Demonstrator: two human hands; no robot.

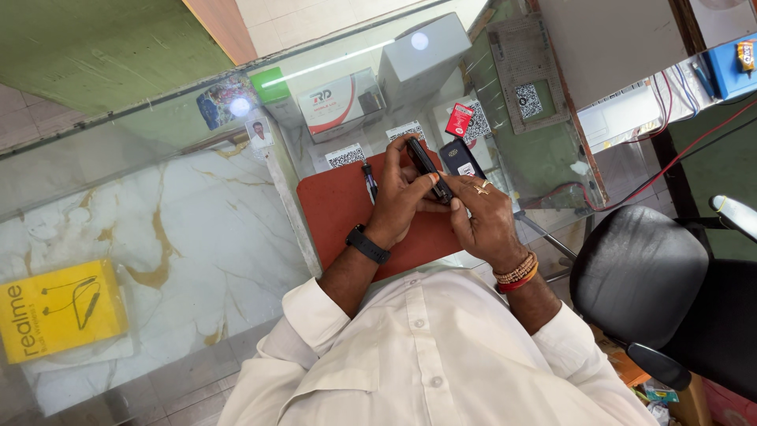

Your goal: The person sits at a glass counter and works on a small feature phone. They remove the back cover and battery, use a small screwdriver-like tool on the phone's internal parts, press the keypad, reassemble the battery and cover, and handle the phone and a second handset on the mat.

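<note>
Together, the left hand point(398, 197) and right hand point(482, 211) clamp a slim, glossy black phone point(428, 170), its long axis slanting far-left to near-right above the rust-red mat point(335, 209).

Both forearms come up from the lower middle of the frame, bare below rolled white sleeves, and they meet in the upper centre. The left hand point(402, 197) is bent inward at the wrist, its fingers curled and closed in a grip. The right hand point(485, 217) lies just beside it, touching it, back turned up, fingers bent and pressed toward the left one.
</note>
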